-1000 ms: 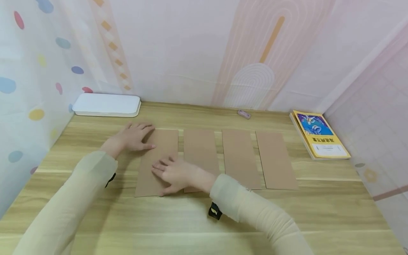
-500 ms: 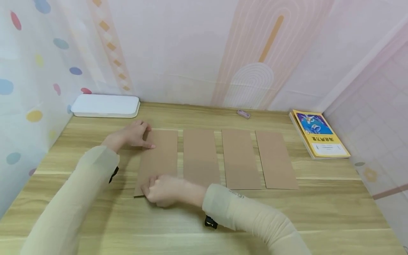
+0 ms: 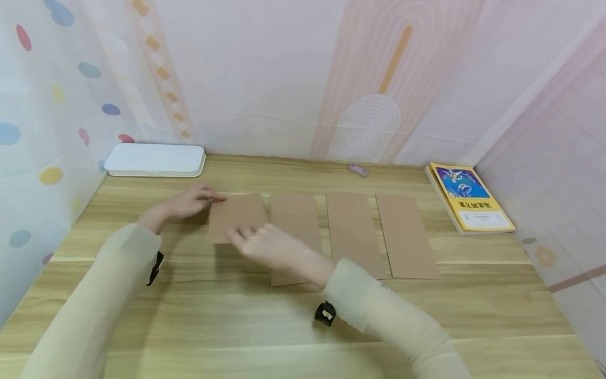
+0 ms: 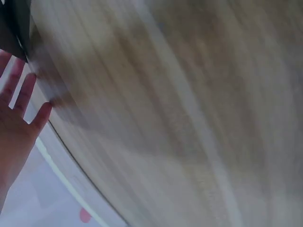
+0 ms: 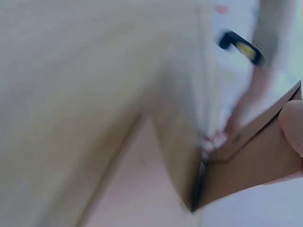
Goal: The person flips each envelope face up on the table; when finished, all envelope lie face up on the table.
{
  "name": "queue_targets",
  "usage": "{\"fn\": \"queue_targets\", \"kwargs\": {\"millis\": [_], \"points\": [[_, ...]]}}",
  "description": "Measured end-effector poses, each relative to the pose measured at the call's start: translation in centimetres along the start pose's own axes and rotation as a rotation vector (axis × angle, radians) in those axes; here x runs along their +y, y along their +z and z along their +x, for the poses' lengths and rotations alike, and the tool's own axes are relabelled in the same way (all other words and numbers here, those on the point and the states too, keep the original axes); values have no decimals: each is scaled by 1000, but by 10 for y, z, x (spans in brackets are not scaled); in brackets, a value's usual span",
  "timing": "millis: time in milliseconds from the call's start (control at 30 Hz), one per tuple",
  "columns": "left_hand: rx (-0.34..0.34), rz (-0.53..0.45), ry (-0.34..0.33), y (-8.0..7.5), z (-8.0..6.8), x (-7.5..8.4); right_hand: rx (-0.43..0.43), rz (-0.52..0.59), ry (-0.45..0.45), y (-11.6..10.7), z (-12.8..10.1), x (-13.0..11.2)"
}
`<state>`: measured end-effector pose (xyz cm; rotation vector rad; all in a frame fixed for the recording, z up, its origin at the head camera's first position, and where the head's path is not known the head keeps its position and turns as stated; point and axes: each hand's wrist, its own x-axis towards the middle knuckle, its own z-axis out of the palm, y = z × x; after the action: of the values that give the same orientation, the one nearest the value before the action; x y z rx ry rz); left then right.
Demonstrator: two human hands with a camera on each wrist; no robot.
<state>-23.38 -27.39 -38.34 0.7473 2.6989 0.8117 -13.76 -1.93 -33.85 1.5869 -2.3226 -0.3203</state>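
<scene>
My right hand (image 3: pixel 274 250) pinches the near edge of the leftmost brown card (image 3: pixel 236 216), which is raised off the table and tilted up. In the right wrist view the card's underside (image 5: pixel 255 161) shows thin dark lines, and a fingertip (image 5: pixel 293 123) lies against it. By the card's far left corner is my left hand (image 3: pixel 189 202); its fingers look straight and spread in the left wrist view. Whether it touches the card is hard to tell. To the right lie three more brown cards (image 3: pixel 294 221) (image 3: pixel 355 237) (image 3: pixel 407 237) in a row, flat on the table.
A white case (image 3: pixel 153 159) stands at the back left of the wooden table (image 3: pixel 213 326). Along the back lies a small purple object (image 3: pixel 358 170). Yellow books (image 3: pixel 473 200) are stacked at the right. Patterned cloth (image 3: pixel 265 79) hangs behind.
My right hand has gone from lying on the leftmost card to its near edge, then lifted that edge up and away from me. My left hand has shifted slightly left, off the card's top.
</scene>
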Motion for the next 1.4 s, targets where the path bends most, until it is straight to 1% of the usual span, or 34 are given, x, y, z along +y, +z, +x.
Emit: {"fn": "queue_targets", "kwargs": {"millis": [67, 100, 167, 200, 267, 300, 400, 500, 567, 633, 767, 833, 900, 1000, 1067, 1100, 1167, 1267, 1333, 1400], "points": [[3, -48, 9, 0, -1, -2, 35, 140, 67, -5, -7, 14], [4, -70, 8, 0, -2, -3, 78, 203, 96, -5, -9, 21], [20, -107, 8, 1, -2, -5, 185, 283, 156, -5, -14, 34], [33, -127, -2, 1, -2, -5, 243, 323, 183, -4, -17, 40], [82, -151, -23, 3, 0, -6, 350, 389, 223, -2, -20, 49], [107, -166, -48, 4, 0, -6, 392, 421, 235, 0, -21, 53], [178, -206, -118, 4, 3, -3, 465, 500, 267, 3, -25, 63], [229, -245, -162, 3, 5, 2, 514, 561, 304, 9, -28, 71], [271, -271, -164, 1, 7, 6, 554, 583, 346, 13, -30, 76], [329, -276, -149, -2, 8, 10, 579, 620, 405, 16, -33, 81], [452, -304, -139, -10, 9, 15, 582, 741, 528, 20, -37, 87], [499, -362, -141, -14, 9, 17, 572, 793, 585, 23, -38, 89], [524, -471, -136, -18, 8, 21, 559, 847, 640, 25, -38, 91], [568, -684, -112, -25, 2, 25, 524, 895, 741, 28, -34, 94], [599, -774, -111, -30, -3, 27, 491, 950, 820, 29, -30, 94], [610, -803, -110, -32, -6, 27, 474, 979, 861, 30, -27, 94], [628, -818, -126, -36, -11, 27, 446, 1049, 938, 33, -22, 94], [619, -812, -170, -41, -18, 25, 372, 1172, 1029, 36, -17, 94], [602, -800, -199, -43, -23, 23, 321, 1246, 1058, 38, -15, 94], [585, -763, -225, -44, -27, 22, 271, 1298, 1074, 39, -13, 94]]}}
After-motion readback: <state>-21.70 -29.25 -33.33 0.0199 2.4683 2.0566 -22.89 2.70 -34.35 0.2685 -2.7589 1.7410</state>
